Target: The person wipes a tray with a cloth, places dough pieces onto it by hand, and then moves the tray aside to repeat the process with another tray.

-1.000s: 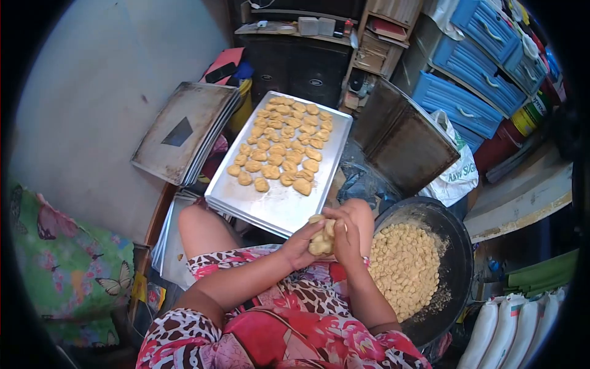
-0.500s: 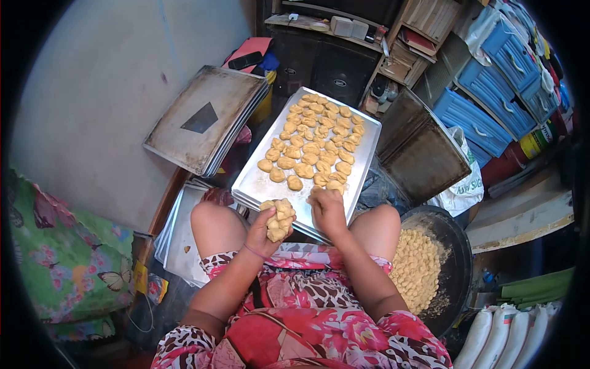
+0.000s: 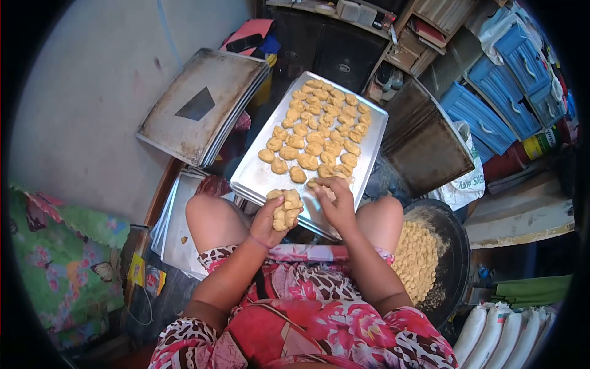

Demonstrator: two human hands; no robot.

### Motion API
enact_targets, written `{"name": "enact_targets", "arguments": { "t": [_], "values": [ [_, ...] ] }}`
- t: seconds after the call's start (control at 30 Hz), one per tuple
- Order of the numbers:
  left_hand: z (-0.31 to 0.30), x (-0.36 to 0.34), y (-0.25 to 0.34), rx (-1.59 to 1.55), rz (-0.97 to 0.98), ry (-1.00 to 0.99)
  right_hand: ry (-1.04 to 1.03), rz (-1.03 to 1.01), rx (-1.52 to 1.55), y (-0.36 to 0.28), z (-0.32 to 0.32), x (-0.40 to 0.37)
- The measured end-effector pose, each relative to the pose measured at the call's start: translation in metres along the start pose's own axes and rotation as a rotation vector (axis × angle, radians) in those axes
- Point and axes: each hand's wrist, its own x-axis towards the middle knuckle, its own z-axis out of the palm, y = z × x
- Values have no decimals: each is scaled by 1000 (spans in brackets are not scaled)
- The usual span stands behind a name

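Note:
A silver metal tray (image 3: 258,177) lies across the knees, on top of other trays, with rows of yellowish dough pieces (image 3: 314,149) over it. My left hand (image 3: 268,224) is wrapped round a clump of dough pieces (image 3: 286,210), left of the tray's near edge. Over the near right part of the tray, my right hand (image 3: 336,201) has its fingers curled at a dough piece (image 3: 314,182), beside the lowest rows. Part of that piece is hidden by the fingers.
A black basin (image 3: 456,258) of small dough pieces (image 3: 416,257) stands by the right knee. Stacked trays (image 3: 166,132) are at the left, and a browned tray (image 3: 424,147) leans at the right. Blue drawers (image 3: 495,92), a sack (image 3: 470,178) and white packs (image 3: 491,335) are further right.
The view has shifted slightly. My right hand has moved a little right relative to the scene, with its fingers now at a dough piece. My left hand still holds the clump.

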Motion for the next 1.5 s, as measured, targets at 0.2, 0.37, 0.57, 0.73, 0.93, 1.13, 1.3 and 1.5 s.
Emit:
{"name": "enact_targets", "arguments": {
  "t": [0.2, 0.37, 0.57, 0.73, 0.93, 1.13, 1.3, 1.5],
  "values": [
    [6, -7, 3, 338, -14, -13, -306, 57, 341, -19, -4, -6],
    [3, -17, 6, 258, 20, 18, 114, 521, 684, 16, -11, -18],
    [-4, -21, 15, 231, 5, 4, 9, 6, -488, 21, -19, -25],
    [-26, -29, 20, 186, -8, -69, 56, -30, -322, 0, -15, -40],
    [-66, -32, 14, 23, 90, -62, -569, -90, 134, -13, 39, -114],
    [-73, -24, 6, -61, 131, -11, -1065, 762, 137, 83, 115, -171],
    [-68, -21, 5, -89, 178, 12, -1347, 772, 62, 95, 113, -151],
    [-54, -43, 19, -65, 219, -49, -1343, 571, -235, 121, 154, -185]
  ]
}}
